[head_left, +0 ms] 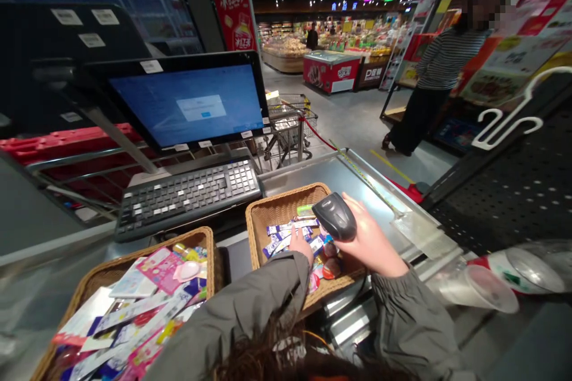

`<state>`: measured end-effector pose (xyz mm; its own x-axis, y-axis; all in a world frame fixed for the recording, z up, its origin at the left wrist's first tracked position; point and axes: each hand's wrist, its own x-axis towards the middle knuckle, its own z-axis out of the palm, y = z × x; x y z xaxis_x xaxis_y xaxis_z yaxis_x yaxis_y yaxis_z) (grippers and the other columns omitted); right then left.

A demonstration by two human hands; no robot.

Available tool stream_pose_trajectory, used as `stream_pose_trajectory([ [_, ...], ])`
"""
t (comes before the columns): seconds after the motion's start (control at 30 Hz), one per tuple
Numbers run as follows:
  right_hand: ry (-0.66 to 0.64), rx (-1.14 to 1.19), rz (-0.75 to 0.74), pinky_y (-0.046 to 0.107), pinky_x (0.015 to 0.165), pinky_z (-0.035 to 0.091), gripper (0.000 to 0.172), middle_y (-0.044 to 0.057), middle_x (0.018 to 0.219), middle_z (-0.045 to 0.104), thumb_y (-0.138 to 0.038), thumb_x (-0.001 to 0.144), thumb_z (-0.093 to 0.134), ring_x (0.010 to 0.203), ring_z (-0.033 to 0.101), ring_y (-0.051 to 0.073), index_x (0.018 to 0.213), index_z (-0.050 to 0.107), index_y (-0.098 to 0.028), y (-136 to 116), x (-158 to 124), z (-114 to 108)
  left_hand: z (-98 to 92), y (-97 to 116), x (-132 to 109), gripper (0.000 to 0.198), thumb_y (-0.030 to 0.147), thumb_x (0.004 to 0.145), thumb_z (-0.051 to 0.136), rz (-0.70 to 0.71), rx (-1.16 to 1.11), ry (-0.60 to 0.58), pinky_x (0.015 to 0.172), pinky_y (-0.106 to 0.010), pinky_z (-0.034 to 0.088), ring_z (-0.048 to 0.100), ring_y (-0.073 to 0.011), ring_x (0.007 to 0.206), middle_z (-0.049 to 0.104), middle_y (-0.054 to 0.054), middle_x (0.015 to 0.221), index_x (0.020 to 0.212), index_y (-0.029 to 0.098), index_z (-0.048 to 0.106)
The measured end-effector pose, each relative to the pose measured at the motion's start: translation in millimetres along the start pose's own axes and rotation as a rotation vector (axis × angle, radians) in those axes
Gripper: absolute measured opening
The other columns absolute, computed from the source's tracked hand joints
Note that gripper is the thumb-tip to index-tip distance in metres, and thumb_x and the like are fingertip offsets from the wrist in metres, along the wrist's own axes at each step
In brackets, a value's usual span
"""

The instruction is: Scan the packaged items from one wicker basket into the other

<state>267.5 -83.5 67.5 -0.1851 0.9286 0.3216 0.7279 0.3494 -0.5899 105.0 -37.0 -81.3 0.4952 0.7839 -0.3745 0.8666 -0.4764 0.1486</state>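
My right hand point(364, 238) is wrapped round a black barcode scanner point(336, 217), holding it above the right wicker basket point(251, 232). Inside that basket lie several slim blue-and-white packets point(286, 237), a light-green item point(305, 210), and some small round reddish pieces point(331, 268) near its front. My left hand point(301, 246) reaches down into the same basket, one finger stretched out against the packets. Its other fingers are partly hidden, and nothing is visibly lifted in it. Grey sleeves cover both forearms.
At left, a second wicker basket point(210, 250) holds many colourful packets. Behind the baskets stand a keyboard point(192, 193) and a lit monitor point(192, 101). Clear plastic containers point(482, 289) are at right, beside the metal counter point(308, 172). A person in stripes point(447, 65) stands beyond.
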Motion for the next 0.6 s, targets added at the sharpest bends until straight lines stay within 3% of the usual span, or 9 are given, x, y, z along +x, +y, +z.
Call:
stream_pose_trajectory([
  [0.13,-0.001,-0.005,-0.002,0.067,0.114,0.024,0.07,0.014,0.14,0.053,-0.031,0.072,0.068,0.142,0.034,0.038,0.137,0.044,-0.027,0.4,1.4,0.5,-16.4,3.5,-3.2,0.026,0.014,0.079,0.057,-0.054,0.117,-0.025,0.118,-0.062,0.006,0.036,-0.0379,0.139,0.07,-0.017,0.116,0.097,0.015,0.077],
  [0.3,0.028,0.033,0.015,0.063,0.116,0.025,0.066,0.017,0.14,0.053,-0.031,0.072,0.067,0.142,0.035,0.035,0.135,0.048,-0.019,-0.6,0.6,-1.8,-67.9,-4.8,-17.4,0.026,0.018,0.078,0.061,-0.006,0.181,0.036,0.118,-0.062,0.0,0.033,-0.035,0.141,0.065,-0.019,0.126,0.1,0.013,0.075],
  [0.37,0.046,0.032,0.025,0.062,0.116,0.026,0.065,0.016,0.139,0.054,-0.032,0.073,0.068,0.141,0.037,0.035,0.133,0.049,-0.019,-1.6,0.1,-3.0,-94.2,-12.9,-30.4,0.032,0.02,0.079,0.059,0.004,0.196,0.112,0.116,-0.064,-0.006,0.025,-0.0342,0.144,0.054,-0.019,0.139,0.107,0.013,0.073],
  [0.47,0.066,0.002,0.018,0.063,0.115,0.025,0.066,0.017,0.137,0.055,-0.034,0.072,0.069,0.14,0.038,0.036,0.134,0.049,-0.019,-4.6,0.0,-3.2,-129.4,-29.7,-56.7,0.028,0.02,0.078,0.058,0.043,0.2,0.288,0.116,-0.067,-0.001,0.023,-0.0347,0.145,0.05,-0.015,0.144,0.099,0.017,0.075],
  [0.6,0.065,-0.007,-0.028,0.064,0.115,0.025,0.07,0.017,0.138,0.054,-0.035,0.072,0.069,0.141,0.035,0.038,0.136,0.046,-0.02,-12.9,1.9,-0.7,-156.7,-54.5,-95.0,0.024,0.016,0.078,0.053,0.027,0.23,0.559,0.116,-0.069,0.002,0.023,-0.0364,0.145,0.046,-0.013,0.148,0.087,0.017,0.076],
])
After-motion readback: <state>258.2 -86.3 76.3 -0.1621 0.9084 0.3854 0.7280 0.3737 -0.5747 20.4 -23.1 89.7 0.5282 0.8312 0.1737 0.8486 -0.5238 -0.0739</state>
